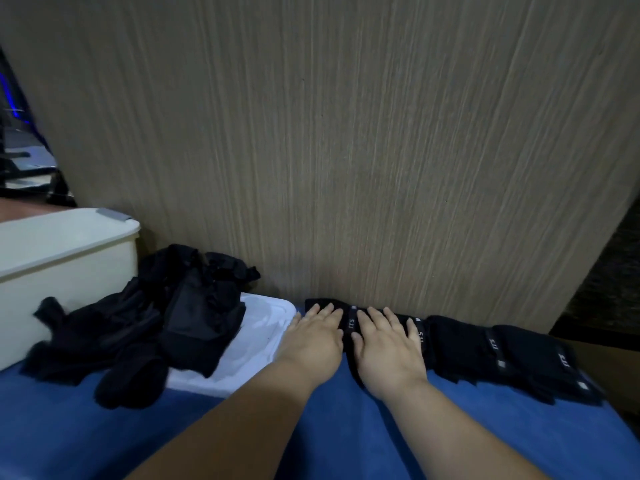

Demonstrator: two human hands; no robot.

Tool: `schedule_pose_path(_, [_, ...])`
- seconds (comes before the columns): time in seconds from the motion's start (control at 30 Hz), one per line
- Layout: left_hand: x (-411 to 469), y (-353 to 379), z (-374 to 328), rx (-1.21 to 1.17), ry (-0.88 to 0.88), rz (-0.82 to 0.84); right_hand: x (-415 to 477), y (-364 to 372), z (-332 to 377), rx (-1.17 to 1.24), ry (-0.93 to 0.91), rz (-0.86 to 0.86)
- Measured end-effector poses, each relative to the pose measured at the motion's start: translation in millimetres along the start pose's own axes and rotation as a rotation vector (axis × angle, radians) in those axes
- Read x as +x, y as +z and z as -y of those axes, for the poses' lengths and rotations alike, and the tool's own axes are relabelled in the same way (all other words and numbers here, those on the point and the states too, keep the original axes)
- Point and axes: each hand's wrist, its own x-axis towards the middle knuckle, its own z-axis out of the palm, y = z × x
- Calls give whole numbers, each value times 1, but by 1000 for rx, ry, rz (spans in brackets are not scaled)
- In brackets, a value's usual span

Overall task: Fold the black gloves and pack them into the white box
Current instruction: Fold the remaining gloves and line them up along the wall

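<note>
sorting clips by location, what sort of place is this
Probably an indoor packing bench, at a guess: a blue cloth surface against a wood-grain panel, a white box beside a heap of black gloves, and a row of folded gloves.

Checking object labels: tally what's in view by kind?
white box: 1
white lid: 1
loose black glove pile: 1, gloves inside uncountable
folded glove row: 1
hands: 2, left hand and right hand
Total: 6
</note>
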Motion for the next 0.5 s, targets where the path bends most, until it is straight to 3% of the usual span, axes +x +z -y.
schedule_pose_path(0.27, [-93,-35,25,-240,-228,-333,-21,-18,41,73,-206,-394])
schedule_pose_path(0.5, [-145,-61,80,-323,-467,-579,-42,-23,111,732,-154,17])
